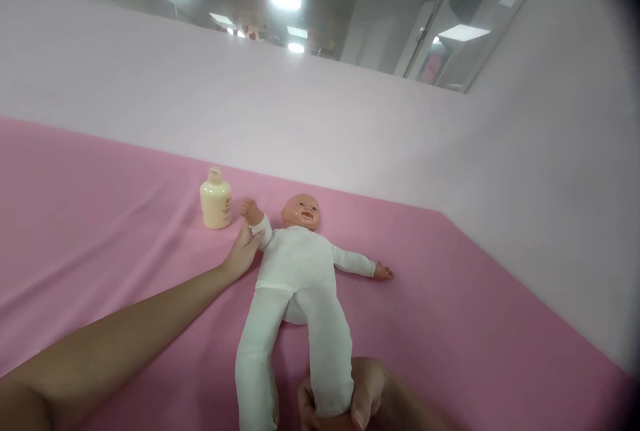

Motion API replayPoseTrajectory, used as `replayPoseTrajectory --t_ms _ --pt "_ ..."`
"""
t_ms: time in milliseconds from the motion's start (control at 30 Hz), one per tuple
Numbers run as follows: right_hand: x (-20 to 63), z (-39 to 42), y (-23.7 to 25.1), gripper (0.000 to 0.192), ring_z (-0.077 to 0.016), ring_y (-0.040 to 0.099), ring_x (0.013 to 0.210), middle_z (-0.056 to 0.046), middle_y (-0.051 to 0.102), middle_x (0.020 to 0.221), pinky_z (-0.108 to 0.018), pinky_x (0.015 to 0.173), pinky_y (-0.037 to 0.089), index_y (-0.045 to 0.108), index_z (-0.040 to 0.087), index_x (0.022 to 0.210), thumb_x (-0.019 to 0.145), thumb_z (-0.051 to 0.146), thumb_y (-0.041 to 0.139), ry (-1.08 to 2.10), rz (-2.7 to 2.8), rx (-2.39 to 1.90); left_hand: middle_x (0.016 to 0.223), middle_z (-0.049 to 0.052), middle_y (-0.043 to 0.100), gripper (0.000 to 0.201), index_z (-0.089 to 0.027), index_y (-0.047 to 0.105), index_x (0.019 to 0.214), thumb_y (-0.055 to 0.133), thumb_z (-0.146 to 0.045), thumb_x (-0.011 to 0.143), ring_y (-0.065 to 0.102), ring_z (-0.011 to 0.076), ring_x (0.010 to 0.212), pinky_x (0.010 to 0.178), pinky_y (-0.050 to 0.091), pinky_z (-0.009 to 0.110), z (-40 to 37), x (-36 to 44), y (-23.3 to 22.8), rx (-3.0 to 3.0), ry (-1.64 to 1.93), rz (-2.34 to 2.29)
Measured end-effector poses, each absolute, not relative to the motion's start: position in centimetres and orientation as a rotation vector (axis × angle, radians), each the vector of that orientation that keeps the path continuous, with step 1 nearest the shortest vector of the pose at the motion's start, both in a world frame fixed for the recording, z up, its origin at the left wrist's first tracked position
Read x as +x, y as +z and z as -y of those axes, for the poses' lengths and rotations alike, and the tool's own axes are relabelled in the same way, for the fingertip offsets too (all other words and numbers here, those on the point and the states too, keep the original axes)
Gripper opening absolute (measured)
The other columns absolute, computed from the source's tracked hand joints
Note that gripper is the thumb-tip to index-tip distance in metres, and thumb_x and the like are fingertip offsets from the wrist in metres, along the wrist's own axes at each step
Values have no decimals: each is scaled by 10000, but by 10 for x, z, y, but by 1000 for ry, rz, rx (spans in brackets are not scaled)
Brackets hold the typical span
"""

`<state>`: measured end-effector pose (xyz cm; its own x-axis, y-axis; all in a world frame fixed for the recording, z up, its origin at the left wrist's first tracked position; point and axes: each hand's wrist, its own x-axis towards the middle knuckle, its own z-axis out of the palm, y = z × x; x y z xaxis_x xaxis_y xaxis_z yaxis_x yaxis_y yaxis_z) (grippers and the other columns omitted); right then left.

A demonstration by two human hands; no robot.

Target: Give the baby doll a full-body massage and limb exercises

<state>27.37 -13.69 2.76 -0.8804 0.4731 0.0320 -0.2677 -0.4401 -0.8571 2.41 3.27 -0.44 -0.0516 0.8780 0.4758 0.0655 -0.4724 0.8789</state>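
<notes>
1. Pink cloth surface (100, 231) spreads under us, backed by a pale pink partition wall (350, 124); ceiling lights glare above it.
2. Our left hand (243, 251) reaches far forward with the arm stretched out, fingers loosely curled around the raised arm of the plastic baby doll in a white bodysuit (295, 264), touching its sleeve near the shoulder.
3. Our right hand (350, 398) sits at the bottom edge, closed around the lower end of one white doll leg, thumb and fingers wrapping the fabric.
4. Doll lies face up mid-cloth, head toward the wall, far arm flung sideways, legs pointing back to us.
5. Cream plastic pump bottle (216, 201) stands upright just beside the doll's raised fist, near our left hand, not touching it.
</notes>
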Motion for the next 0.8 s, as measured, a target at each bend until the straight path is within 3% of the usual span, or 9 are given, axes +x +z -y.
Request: replayPoseTrajectory --t_ms 100,233,367,500,633,800 --pt "277 136 38 344 -186 638 922 -64 643 1075 -371 797 547 604 144 1113 921 428 579 2264 1348 -380 1260 101 559 431 -224 448 1280 502 -450 917 472 250 1266 1112 340 438 -35 24 -5 1482 1634 -1010" --pt "277 143 43 344 -190 638 937 -66 640 1075 -372 790 552 600 151 1110 912 432 585 2204 1370 -460 1270 102 548 431 -221 442 1272 500 -459 917 456 243 1278 1116 332 430 -35 25 -5 1511 1629 -988" --pt "275 156 45 334 -228 663 883 -21 656 852 -360 665 532 642 209 984 838 509 620 2168 1393 -476 1289 110 533 402 -205 438 1232 491 -455 922 477 237 1254 1105 342 421 -34 26 -3 1550 1604 -985" --pt "272 148 43 436 -183 642 645 25 597 634 -329 548 512 635 221 845 641 585 762 2365 1593 -345 1232 106 541 387 -192 435 1211 496 -445 925 493 240 1208 1086 353 428 -31 26 -2 1571 1573 -1016" --pt "273 131 33 552 -118 573 514 54 585 623 -271 472 479 624 242 872 523 623 818 2446 1703 -253 1265 121 523 380 -181 462 1198 476 -457 937 476 253 1221 1089 343 450 -31 25 -3 1624 1530 -1020" --pt "281 133 17 626 -124 581 543 21 606 679 -245 485 457 587 213 895 487 603 857 2535 1430 -242 1325 129 515 412 -204 463 1302 469 -406 943 439 279 1273 1099 319 498 -26 24 0 1923 1483 -1005"
